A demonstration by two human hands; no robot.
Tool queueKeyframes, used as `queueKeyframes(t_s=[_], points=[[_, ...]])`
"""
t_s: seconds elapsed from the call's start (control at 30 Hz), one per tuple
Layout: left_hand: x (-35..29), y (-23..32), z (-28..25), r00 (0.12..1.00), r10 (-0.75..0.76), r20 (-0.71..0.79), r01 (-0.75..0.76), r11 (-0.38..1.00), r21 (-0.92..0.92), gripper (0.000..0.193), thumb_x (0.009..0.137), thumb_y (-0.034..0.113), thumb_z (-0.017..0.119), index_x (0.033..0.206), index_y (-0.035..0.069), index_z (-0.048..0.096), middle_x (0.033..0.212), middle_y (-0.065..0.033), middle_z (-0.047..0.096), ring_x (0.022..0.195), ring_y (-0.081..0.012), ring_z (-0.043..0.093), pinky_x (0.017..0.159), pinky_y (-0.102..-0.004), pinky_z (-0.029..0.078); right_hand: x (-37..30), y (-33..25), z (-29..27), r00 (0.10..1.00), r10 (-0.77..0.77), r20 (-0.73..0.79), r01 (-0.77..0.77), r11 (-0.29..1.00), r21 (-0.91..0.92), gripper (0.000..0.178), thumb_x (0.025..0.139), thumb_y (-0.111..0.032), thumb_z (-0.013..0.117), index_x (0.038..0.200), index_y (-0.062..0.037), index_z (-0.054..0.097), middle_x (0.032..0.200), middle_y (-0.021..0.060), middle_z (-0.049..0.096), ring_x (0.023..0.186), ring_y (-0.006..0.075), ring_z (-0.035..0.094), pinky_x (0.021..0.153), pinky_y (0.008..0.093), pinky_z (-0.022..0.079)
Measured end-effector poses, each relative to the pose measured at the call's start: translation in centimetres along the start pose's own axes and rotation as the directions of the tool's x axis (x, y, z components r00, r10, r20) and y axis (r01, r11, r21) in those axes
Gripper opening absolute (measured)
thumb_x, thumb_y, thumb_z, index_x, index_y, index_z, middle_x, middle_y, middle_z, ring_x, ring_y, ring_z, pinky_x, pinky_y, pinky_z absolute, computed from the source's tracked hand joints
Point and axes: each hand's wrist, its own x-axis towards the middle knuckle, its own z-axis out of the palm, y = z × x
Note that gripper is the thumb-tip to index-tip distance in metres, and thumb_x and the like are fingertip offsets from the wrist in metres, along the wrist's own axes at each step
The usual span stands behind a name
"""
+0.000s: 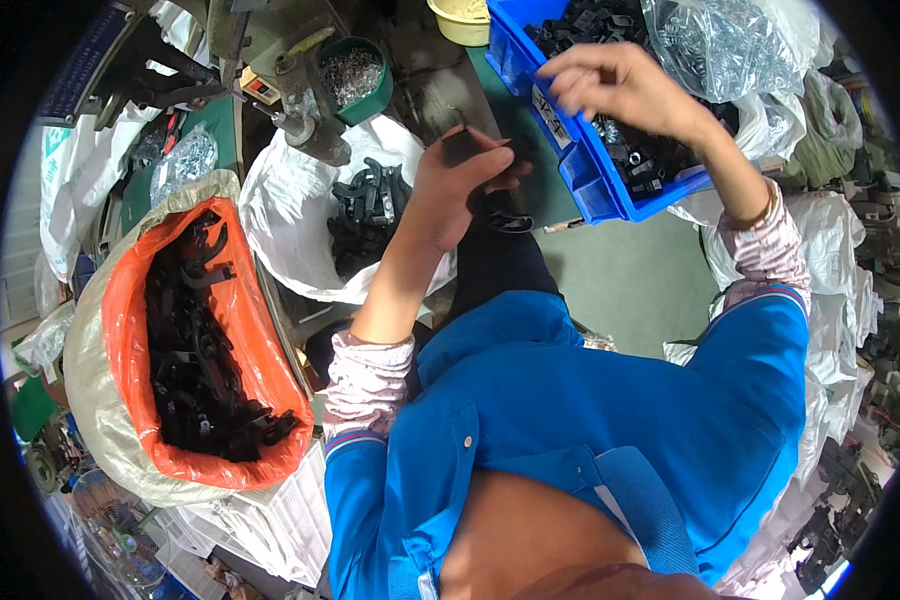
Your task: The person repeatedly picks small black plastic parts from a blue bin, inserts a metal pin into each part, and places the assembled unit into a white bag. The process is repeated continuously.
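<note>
Nearest the camera is the person's blue jacket [590,420] with patterned pink cuffs [368,380] showing at both wrists. To the left stands a big sack lined with orange plastic [270,340] and filled with black curved plastic clips [195,350]. Just beyond it, a white plastic bag [290,220] lies open with a smaller heap of the same black clips [368,205] inside. The left hand [450,190] is raised over the green work surface [620,280], its fingers closed around a black plastic part [500,215] whose lower loop shows under the palm, just beside the white bag. Farther out, the right hand [620,90] hangs over the near rim of a blue plastic bin [580,170], fingers curled loosely downward; whether it pinches anything cannot be told. The bin holds black clips mixed with small metal pieces [635,160], and a clear bag of shiny metal hardware [720,45] rests at its far side. At the far left are a green round tub of small metal screws [355,75] beside a greasy metal press [290,90], and a pale yellow bowl [460,18] at the top edge.
</note>
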Motion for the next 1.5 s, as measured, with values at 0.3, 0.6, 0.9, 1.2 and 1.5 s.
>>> queueKeyframes(t_s=[0.3,0.6,0.9,1.2,1.5], points=[[-1.6,-1.8,-1.8,0.994,-0.014,-0.106,-0.003,0.987,-0.161,0.011,0.081,0.009,0.065,0.077,0.007,0.055,0.086,-0.0121,0.066,0.074,-0.0177,0.061,0.066,-0.0271,0.045,-3.5,8.2,1.1,0.993,0.118,-0.02,-0.092,0.645,-0.759,0.024,0.069,0.006,0.062,0.093,0.0,0.058,0.088,0.014,0.06,0.082,0.0349,0.061,0.07,0.0389,0.052],[-1.6,-1.7,-1.1,0.999,0.05,0.016,-0.048,0.994,-0.096,0.028,0.082,0.012,0.064,0.108,0.007,0.053,0.105,-0.0119,0.061,0.094,-0.0246,0.062,0.076,-0.038,0.054,-4.6,7.7,-1.9,0.938,0.3,-0.171,-0.28,0.951,0.134,0.009,0.09,-0.008,0.058,0.091,-0.0003,0.063,0.086,0.0023,0.064,0.074,0.0085,0.057,0.067,0.0233,0.047],[1.0,-0.7,1.7,0.999,0.026,0.023,-0.025,0.999,-0.048,0.028,0.081,0.014,0.068,0.106,0.008,0.056,0.101,-0.0114,0.064,0.088,-0.021,0.063,0.07,-0.0396,0.055,-3.1,2.5,0.3,0.944,0.315,-0.094,-0.174,0.722,0.669,0.013,0.089,-0.009,0.06,0.096,0.001,0.063,0.087,0.0077,0.066,0.079,0.0125,0.064,0.071,0.0226,0.053],[4.3,-1.9,4.3,0.945,0.325,0.034,-0.325,0.925,0.196,0.028,0.077,0.015,0.076,0.1,0.007,0.063,0.084,0.0001,0.063,0.074,-0.0086,0.061,0.062,-0.0234,0.053,-3.9,0.5,2.8,0.915,0.341,-0.214,-0.123,0.744,0.657,0.01,0.086,-0.011,0.065,0.091,-0.0015,0.066,0.083,0.0051,0.066,0.075,0.0093,0.061,0.065,0.0207,0.049],[5.9,-2.6,6.1,0.964,0.246,0.099,-0.265,0.905,0.332,0.022,0.076,0.012,0.075,0.094,0.006,0.063,0.082,-0.0016,0.064,0.07,-0.0081,0.061,0.06,-0.0238,0.053,-6.3,3.0,2.3,0.884,0.271,-0.381,-0.033,0.849,0.527,0.019,0.084,-0.007,0.067,0.1,-0.0012,0.06,0.086,0.0043,0.065,0.077,0.0086,0.059,0.072,0.0217,0.048]])
